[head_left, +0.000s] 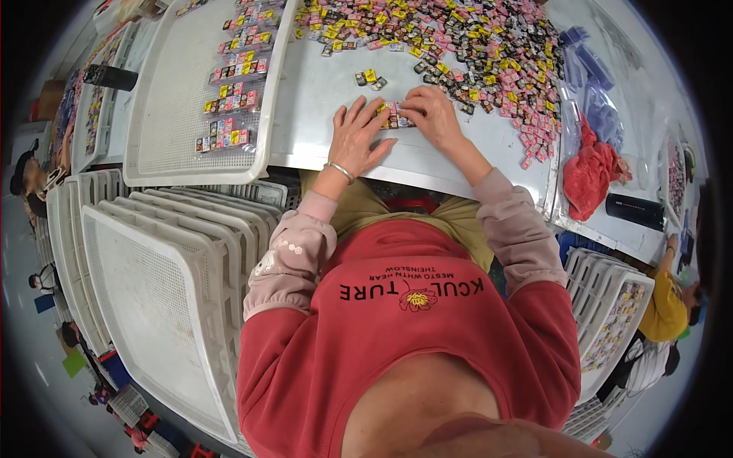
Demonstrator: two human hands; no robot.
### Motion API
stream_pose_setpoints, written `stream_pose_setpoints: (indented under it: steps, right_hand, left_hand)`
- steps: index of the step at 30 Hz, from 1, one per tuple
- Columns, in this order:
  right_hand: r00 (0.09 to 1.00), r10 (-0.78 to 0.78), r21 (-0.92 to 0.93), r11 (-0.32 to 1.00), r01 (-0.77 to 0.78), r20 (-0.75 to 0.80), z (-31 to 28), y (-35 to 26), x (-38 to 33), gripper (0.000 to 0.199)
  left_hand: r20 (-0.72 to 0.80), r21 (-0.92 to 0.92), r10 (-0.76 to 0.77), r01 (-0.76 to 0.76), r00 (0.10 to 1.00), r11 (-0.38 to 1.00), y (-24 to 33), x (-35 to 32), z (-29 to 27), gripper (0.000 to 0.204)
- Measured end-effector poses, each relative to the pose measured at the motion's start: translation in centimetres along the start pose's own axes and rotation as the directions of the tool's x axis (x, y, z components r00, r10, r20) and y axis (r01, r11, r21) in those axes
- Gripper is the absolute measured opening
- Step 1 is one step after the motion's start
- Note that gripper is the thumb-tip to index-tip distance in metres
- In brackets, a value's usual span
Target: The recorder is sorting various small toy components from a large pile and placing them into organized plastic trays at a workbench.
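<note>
Early stage, by my read: white tray [164,145] at left carried only a few short rows of small packets [229,91], most of its mesh bare, while the big loose pile [458,46] covered the far bench [321,84]. Both hands were down on a short row of packets [395,116] at the near edge. Left hand [357,137] lay flat, fingers spread, touching the row's left end. Right hand [434,113] curled, fingertips pinching at the row's right end.
</note>
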State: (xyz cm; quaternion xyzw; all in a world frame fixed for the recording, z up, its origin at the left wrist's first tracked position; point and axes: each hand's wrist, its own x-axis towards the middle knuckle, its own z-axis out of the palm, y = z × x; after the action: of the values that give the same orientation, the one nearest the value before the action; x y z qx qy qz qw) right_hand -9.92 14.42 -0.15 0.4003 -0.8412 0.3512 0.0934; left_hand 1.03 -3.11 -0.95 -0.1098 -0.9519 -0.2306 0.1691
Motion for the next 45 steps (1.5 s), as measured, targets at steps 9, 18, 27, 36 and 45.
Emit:
stream_pose_setpoints:
  steps: [9,18,27,36,45]
  right_hand:
    - [0.942,-0.055,-0.532,0.814,0.234,0.330,-0.6,-4.6,-0.4,0.025]
    - [0.955,0.295,0.054,0.954,-0.296,0.033,-2.9,0.5,-1.5,0.012]
    - [0.774,0.563,0.506,0.596,-0.624,0.291,-1.5,0.9,-2.2,0.013]
    - [0.858,0.451,0.746,0.477,-0.464,0.246,-5.0,-1.6,8.2,0.013]
    - [0.906,0.422,0.864,0.442,-0.241,0.036,-0.4,-6.1,21.6,0.025]
  left_hand:
    - [0.017,0.016,0.002,-0.002,1.000,1.000,0.5,-0.3,-0.2,0.054]
    - [-0.057,-0.309,-0.476,0.437,0.878,0.845,-1.9,-0.4,-2.9,0.026]
    - [0.071,-0.120,-0.587,0.591,0.806,0.797,-2.8,0.6,-1.2,0.022]
    - [0.289,-0.956,-0.693,0.167,0.660,-0.240,-1.7,8.5,-9.1,0.028]
    - [0.060,-0.983,-0.749,-0.093,0.659,-0.160,-16.4,18.2,-14.9,0.023]
